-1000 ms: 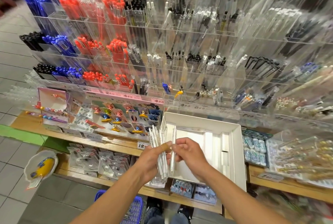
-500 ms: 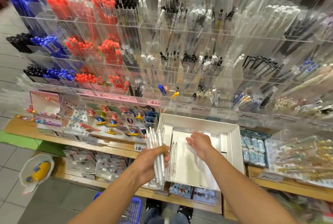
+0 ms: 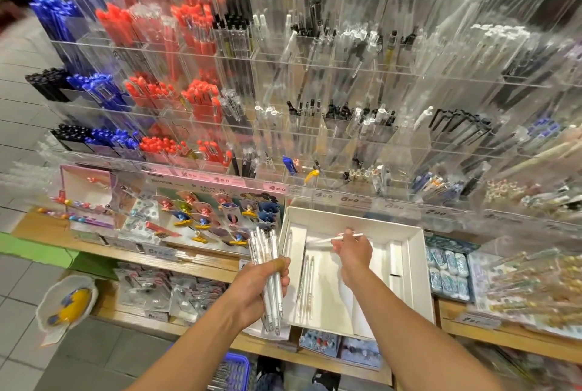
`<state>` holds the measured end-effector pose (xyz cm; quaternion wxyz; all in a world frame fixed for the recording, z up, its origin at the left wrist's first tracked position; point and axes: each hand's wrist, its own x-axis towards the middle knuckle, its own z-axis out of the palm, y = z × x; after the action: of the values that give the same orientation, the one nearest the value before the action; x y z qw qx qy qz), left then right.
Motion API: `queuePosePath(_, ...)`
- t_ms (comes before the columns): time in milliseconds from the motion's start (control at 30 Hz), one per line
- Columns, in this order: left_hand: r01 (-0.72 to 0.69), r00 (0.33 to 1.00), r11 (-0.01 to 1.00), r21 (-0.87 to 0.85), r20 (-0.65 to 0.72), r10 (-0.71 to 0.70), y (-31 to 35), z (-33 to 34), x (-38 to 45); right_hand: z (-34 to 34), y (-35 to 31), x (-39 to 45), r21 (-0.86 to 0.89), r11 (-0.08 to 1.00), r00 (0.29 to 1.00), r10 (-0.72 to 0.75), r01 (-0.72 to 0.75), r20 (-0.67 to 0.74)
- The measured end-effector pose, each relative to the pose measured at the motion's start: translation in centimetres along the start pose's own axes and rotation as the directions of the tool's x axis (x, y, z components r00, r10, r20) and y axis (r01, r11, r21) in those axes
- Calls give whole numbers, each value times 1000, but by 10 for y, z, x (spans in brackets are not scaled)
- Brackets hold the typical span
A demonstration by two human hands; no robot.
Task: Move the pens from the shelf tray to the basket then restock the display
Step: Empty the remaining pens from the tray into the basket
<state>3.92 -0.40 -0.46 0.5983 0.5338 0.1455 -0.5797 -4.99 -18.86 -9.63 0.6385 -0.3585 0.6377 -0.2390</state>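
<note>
Bright even shop light, acrylic glare, blurred wide-angle edges

Stationery shop aisle. Wall of clear acrylic display bins point(image 3: 315, 82) stocked with red pens point(image 3: 198, 97), blue pens point(image 3: 100, 88) and black pens point(image 3: 47, 82), price labels point(image 3: 277, 188) along the front edge, packaged novelty items point(image 3: 217, 217) on a wooden shelf point(image 3: 176, 261), tiled floor point(image 3: 19, 107).

Grey floor tiles point(image 3: 22, 290) are running along the left beside a green strip point(image 3: 34, 252). Wooden shelves point(image 3: 176, 264) are carrying packaged goods, and clear acrylic racks point(image 3: 346, 75) are rising behind them, catching bright light.
</note>
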Motion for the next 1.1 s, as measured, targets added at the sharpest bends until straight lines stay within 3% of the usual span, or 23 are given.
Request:
queuePosePath(67,2,1000,1000,-1,18,-2,1,0,-1,-12,-1,-13,-103,983,988,-143,149,59)
queuePosePath(133,1,999,1000,3,40,-1,2,-1,-2,-21,-7,-29,-131,959,950,-219,252,223)
queuePosePath(233,-24,998,998,50,65,21,2,-3,-4,-19,-21,-61,-126,963,844,-140,237,518)
queuePosePath(333,-64,986,990,129,158,43,1,-7,-8,-11,-31,-92,-84,982,732,-70,171,678)
queuePosePath(433,-88,964,984,153,261,46,-2,-9,-13,-3,-30,-115,-81,964,643,-105,252,759)
queuePosePath(533,-95,975,978,183,216,54,-4,-13,-17,5,-25,-125,-162,904,640,-145,396,754)
queuePosePath(600,-83,979,979,187,201,45,-4,-18,-20,9,-24,-123,-192,892,630,-123,408,767)
queuePosePath(667,-64,983,980,187,179,30,-2,-25,-21,13,-23,-112,-205,915,667,-86,346,740)
queuePosePath(733,-42,988,982,185,154,13,0,-33,-23,20,-18,-94,-307,893,778,-72,328,624)
queuePosePath(800,-29,989,985,170,149,3,2,-38,-24,28,-5,-78,-559,752,879,-56,349,473)
queuePosePath(867,-18,988,991,129,153,-2,4,-41,-24,35,12,-68,-751,535,896,-27,387,442)
queuePosePath(933,-15,988,996,87,155,1,5,-43,-24,43,28,-66,-836,392,906,15,385,424)
queuePosePath(1100,-42,993,997,57,116,35,7,-45,-25,55,36,-65,-887,305,936,-42,346,351)
